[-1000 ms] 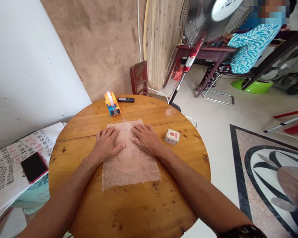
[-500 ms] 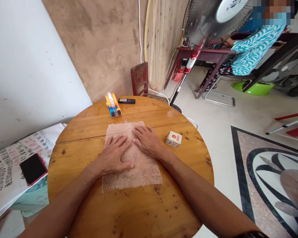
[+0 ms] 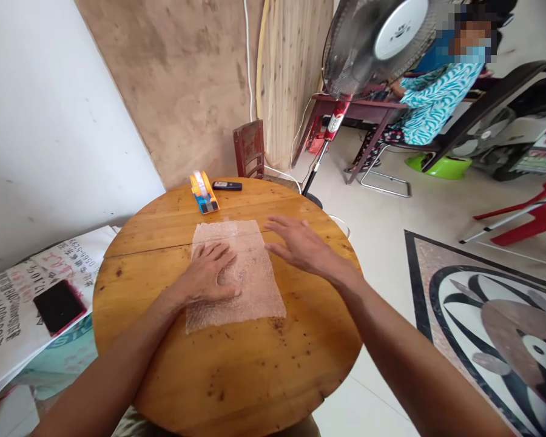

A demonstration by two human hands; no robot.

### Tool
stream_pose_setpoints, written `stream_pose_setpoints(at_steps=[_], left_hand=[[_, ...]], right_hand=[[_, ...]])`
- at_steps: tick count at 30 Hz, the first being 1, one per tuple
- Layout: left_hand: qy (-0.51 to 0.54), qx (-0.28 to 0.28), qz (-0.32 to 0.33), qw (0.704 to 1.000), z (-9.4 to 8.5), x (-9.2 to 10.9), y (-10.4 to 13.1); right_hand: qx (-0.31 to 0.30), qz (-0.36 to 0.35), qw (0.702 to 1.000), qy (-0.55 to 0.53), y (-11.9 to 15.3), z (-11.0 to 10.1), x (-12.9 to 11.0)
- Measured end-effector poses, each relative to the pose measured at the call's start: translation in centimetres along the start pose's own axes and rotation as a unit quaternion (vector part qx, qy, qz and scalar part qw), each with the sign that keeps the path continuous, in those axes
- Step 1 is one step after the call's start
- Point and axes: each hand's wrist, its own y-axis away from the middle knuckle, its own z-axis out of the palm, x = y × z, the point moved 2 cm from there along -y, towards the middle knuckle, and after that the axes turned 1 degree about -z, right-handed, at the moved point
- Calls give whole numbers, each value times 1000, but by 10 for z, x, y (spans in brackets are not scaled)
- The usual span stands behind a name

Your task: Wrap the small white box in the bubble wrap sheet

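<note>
A sheet of bubble wrap [image 3: 255, 285] lies flat on the round wooden table [image 3: 236, 376]. My left hand [image 3: 212, 273] rests on its left half, palm down with the fingers spread. Off the sheet's right edge, my right hand [image 3: 303, 246] hovers over the table with its fingers apart and nothing visible in them. The small box seen earlier on that side is hidden now, apparently behind my right hand and wrist.
An orange and blue tape dispenser [image 3: 204, 194] and a dark remote-like device [image 3: 227, 186] are at the table's far edge. Left of the table, a phone [image 3: 60, 308] lies on printed sacks. Beyond stand a small chair [image 3: 249, 149], a fan [image 3: 334, 121] and a seated person [image 3: 441, 100].
My right hand has lifted off the bubble wrap and moved right, covering where the small box stood. My left hand stays on the sheet. The view has turned slightly right.
</note>
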Motion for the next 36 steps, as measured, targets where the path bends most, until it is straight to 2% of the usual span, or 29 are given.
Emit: stream_pose_setpoints(at_steps=[2,4,6,8,10,12,14,17,19,21,24,27,31,36], left_hand=[[6,1,-1,1000,0,-1,-1],[10,4,1,1000,-1,-1,-1],[11,5,3,1000,-2,-1,-1],[13,7,1,1000,-2,-2,-1],[20,10,-2,1000,-2,-2,-1],[28,13,-1,1000,-1,-2,-1],[35,17,1,999,0,-1,-1],[47,24,0,999,0,-1,-2],[65,17,-2,998,-2,-4,-2],[94,2,-7,996,-5,-9,-2],[144,-17,-16,989,-12,-20,0],[170,-17,-15,985,-16,-28,1],[159,-4,-16,987,-14,-29,1],[144,6,-21,989,-10,-26,1]], right_hand=[[-18,45,999,22,13,-4,26],[-33,124,991,43,24,-3,51],[-58,180,982,20,32,2,68],[-59,208,976,-11,37,5,74],[-21,214,975,-50,39,3,69],[27,189,973,-128,36,-2,52],[41,126,962,-238,29,-7,26],[-9,27,946,-324,12,-4,-20],[-44,-25,942,-331,0,5,-43],[-69,-54,949,-304,-9,18,-54],[-82,-73,964,-241,-14,39,-54],[-71,-110,963,-236,-11,51,-45],[-71,-129,948,-281,-5,54,-36],[-59,-111,954,-273,-3,52,-39]])
